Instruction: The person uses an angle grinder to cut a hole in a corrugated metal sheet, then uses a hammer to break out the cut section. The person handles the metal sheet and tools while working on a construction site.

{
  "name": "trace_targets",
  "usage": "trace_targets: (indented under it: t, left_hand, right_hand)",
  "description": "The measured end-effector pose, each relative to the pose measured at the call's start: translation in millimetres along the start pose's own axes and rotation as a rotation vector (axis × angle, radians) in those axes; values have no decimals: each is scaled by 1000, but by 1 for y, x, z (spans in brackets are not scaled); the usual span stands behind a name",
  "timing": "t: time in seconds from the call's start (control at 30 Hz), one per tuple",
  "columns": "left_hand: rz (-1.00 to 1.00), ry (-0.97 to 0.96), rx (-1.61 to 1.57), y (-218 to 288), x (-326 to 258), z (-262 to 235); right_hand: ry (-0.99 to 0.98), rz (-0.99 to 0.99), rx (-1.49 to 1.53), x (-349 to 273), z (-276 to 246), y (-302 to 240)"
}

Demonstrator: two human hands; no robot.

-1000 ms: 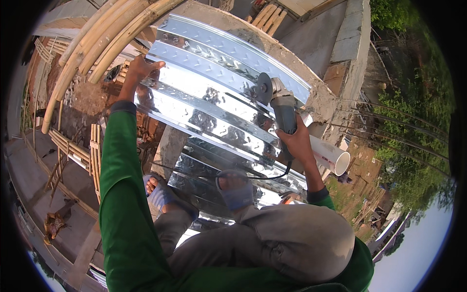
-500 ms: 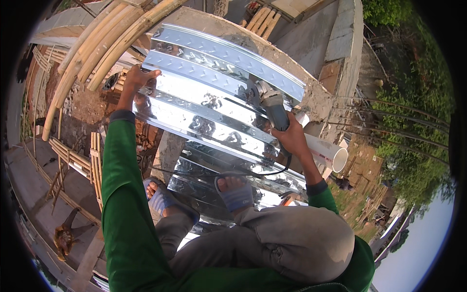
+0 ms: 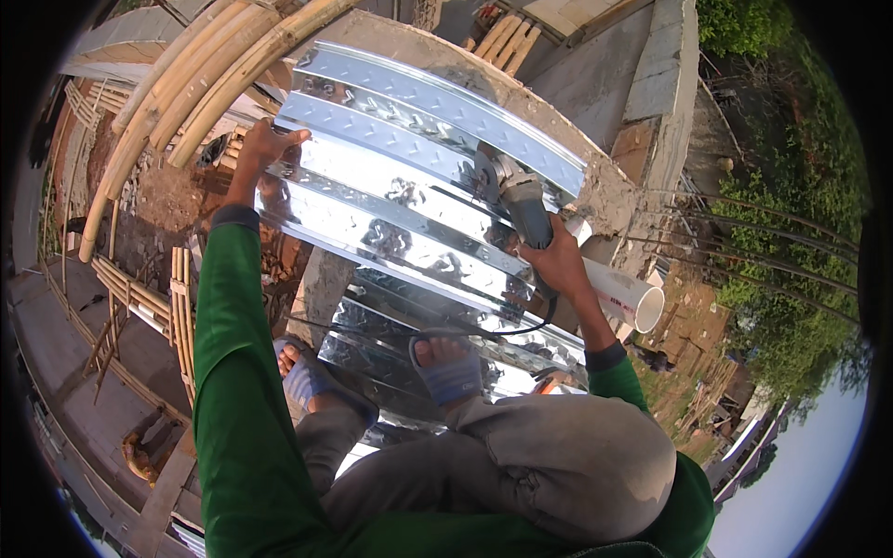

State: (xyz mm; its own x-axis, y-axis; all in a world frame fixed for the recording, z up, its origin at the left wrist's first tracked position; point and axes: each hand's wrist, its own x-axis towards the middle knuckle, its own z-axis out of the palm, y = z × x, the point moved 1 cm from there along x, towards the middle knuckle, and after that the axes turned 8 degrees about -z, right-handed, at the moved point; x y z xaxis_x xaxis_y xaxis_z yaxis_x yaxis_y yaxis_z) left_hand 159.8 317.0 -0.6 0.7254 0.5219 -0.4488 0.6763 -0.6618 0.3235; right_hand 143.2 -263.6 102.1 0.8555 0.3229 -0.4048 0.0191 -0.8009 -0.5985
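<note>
A shiny ribbed metal decking sheet (image 3: 372, 200) with embossed marks lies across in front of me. My left hand (image 3: 263, 153) grips its left end, thumb stretched over the top and the other fingers partly hidden at the edge. My right hand (image 3: 558, 259) is closed round the body of a grey angle grinder (image 3: 526, 210). The grinder's disc (image 3: 486, 172) is at the sheet's surface, towards its right end; whether it turns I cannot tell. A black cord (image 3: 502, 332) curves from the grinder back towards my feet.
My sandalled feet (image 3: 445, 367) rest on and beside more metal sheeting (image 3: 372, 325). A white pipe (image 3: 625, 293) sticks out at the right, below thin bars (image 3: 753, 209). Bamboo poles (image 3: 177, 88) stand at the left above a drop. A concrete ledge (image 3: 595, 177) borders the sheet.
The view has shifted very slightly. Both hands, the grinder and the sheet keep their places. A small brown shape far below at lower left has changed outline.
</note>
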Motion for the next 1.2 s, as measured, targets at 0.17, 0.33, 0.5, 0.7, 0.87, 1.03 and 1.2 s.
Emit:
trace_targets:
  t: [0.17, 0.33, 0.5, 0.7, 0.87, 1.03, 1.2]
  left_hand:
    - [-29, -173, -62, 5, -4, -10]
    - [-9, -130, -63, 7, -9, -10]
    - [2, -125, -39, 5, -5, -6]
    - [17, -89, -22, 3, -3, -6]
    - [36, -137, -120, 4, -6, -7]
    - [48, -106, -118, 4, -7, -7]
    - [11, -86, -56, 3, -4, -6]
  right_hand:
    - [-39, 4, 11, 3, -1, 0]
    - [-43, 2, -2, 4, 1, 3]
    - [-51, 21, -6, 5, 1, 2]
    - [-49, 18, -33, 6, 1, -1]
    - [-60, 15, -54, 6, 1, -3]
    - [-61, -1, -69, 6, 1, -6]
    - [-65, -2, -82, 5, -1, -10]
